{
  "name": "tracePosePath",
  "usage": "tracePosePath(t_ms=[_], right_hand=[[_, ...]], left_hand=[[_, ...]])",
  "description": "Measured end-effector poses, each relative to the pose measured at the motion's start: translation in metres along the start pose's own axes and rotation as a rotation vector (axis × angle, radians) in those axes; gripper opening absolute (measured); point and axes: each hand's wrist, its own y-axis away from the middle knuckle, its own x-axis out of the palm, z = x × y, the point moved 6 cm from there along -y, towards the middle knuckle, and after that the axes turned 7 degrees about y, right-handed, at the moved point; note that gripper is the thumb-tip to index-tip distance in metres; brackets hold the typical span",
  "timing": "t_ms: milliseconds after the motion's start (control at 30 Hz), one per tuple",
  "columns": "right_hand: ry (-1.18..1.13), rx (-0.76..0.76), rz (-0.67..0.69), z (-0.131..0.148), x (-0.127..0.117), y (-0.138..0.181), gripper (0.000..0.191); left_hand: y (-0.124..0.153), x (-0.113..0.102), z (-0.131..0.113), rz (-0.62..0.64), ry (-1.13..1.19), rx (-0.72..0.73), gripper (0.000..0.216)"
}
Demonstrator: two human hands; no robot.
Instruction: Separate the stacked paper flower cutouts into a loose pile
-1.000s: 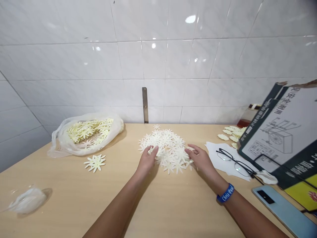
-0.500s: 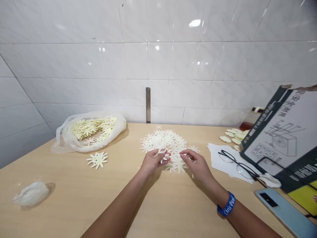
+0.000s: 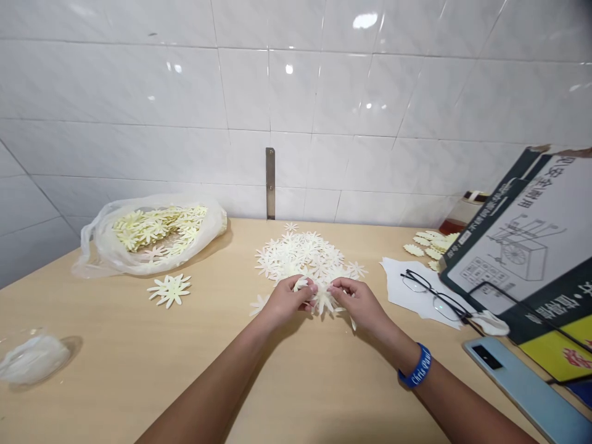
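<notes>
A loose pile of white paper flower cutouts (image 3: 303, 256) lies on the wooden table (image 3: 296, 382) near the wall. At the pile's near edge my left hand (image 3: 287, 300) and my right hand (image 3: 354, 300) meet, fingers pinched on a white flower cutout (image 3: 322, 298) held between them. One single cutout (image 3: 258, 304) lies on the table just left of my left hand. A blue wristband (image 3: 415, 365) is on my right wrist.
A plastic bag of pale yellow flowers (image 3: 152, 234) sits at the back left, with a few flowers (image 3: 169, 288) in front. A crumpled plastic piece (image 3: 30, 359) lies far left. Glasses (image 3: 432, 297) on white paper, a phone (image 3: 522, 385), a printed box (image 3: 531, 246) and leaf cutouts (image 3: 428, 243) stand right.
My hands left the flat pile, came together and closed on one flower cutout, lifting it at the pile's near edge. A single cutout now lies left of my left hand.
</notes>
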Motion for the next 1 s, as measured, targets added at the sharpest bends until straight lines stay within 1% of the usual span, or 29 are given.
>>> tracePosePath(t_ms=[100,233,333,433,500,567,633,700,767,800,833,867,933,1000], right_hand=[[-0.011,0.026,-0.012,-0.003,-0.001,-0.001,0.024],[-0.030,0.041,-0.023,-0.001,0.001,0.002,0.027],[-0.035,0.060,-0.025,0.002,0.002,0.004,0.026],[0.000,0.047,-0.036,0.003,-0.001,0.004,0.025],[0.037,0.037,-0.107,0.000,-0.009,0.001,0.026],[0.090,0.041,-0.241,-0.005,-0.024,-0.003,0.028],[0.161,0.055,-0.391,-0.011,-0.042,-0.006,0.038],[0.208,0.069,-0.498,-0.015,-0.057,-0.007,0.050],[0.206,0.067,-0.545,-0.015,-0.066,-0.006,0.049],[0.194,0.060,-0.550,-0.013,-0.068,-0.006,0.046],[0.181,0.049,-0.545,-0.010,-0.067,-0.004,0.042],[0.169,0.034,-0.526,-0.005,-0.064,-0.003,0.038],[0.144,0.001,-0.454,0.005,-0.052,0.000,0.032],[0.094,-0.027,-0.333,0.015,-0.034,0.004,0.030]], left_hand=[[0.001,-0.002,-0.002,-0.038,0.075,-0.032,0.035],[0.002,0.003,0.001,-0.005,0.106,-0.054,0.042],[0.001,0.008,0.001,0.040,0.085,-0.014,0.036],[0.000,0.006,0.001,0.012,0.023,0.013,0.027],[-0.001,0.000,0.002,-0.048,0.051,0.012,0.026],[-0.002,-0.008,0.003,-0.121,0.088,0.006,0.025],[-0.002,-0.019,0.003,-0.220,0.033,0.029,0.022],[0.001,-0.030,-0.006,-0.337,-0.106,0.152,0.019],[0.005,-0.036,-0.021,-0.411,-0.237,0.325,0.017],[0.007,-0.036,-0.027,-0.420,-0.270,0.379,0.017],[0.007,-0.036,-0.030,-0.418,-0.278,0.394,0.019],[0.007,-0.035,-0.031,-0.402,-0.265,0.367,0.022],[0.005,-0.030,-0.028,-0.341,-0.183,0.264,0.030],[0.005,-0.020,-0.025,-0.231,-0.055,0.204,0.035]])
